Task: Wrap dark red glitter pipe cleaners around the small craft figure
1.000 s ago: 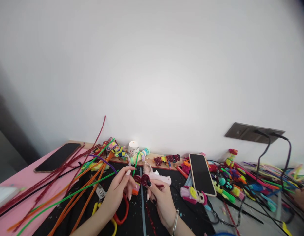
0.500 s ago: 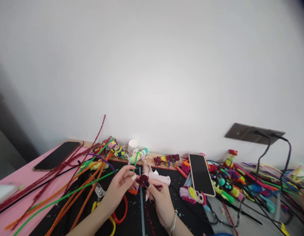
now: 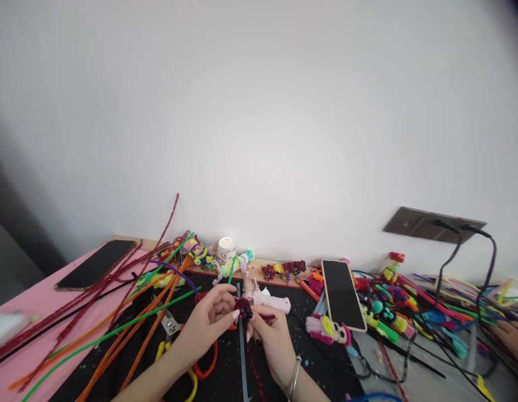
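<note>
A bare white wall fills most of my view, with a cluttered craft table (image 3: 41, 298) along the bottom, pink at the left and covered by a black mat in the middle. Over that mat I see a small dark red coil (image 3: 243, 306) of fuzzy wire, pinched from both sides: the left hand (image 3: 209, 324) grips its left edge with thumb and fingertips, and the right hand (image 3: 271, 335) closes on its right side, both raised just off the mat, I judge so the piece can be turned freely. A white glue gun (image 3: 271, 302) lies just behind the hands, close enough to grab. Scissors (image 3: 202, 363) with red and yellow handles sit beneath the left wrist. Long orange, green and red stems (image 3: 129, 329) fan out to the left, within reach. A phone (image 3: 343, 295) rests to the right among finished bright figures. Another person's hand (image 3: 512, 338) shows at the far right edge.
</note>
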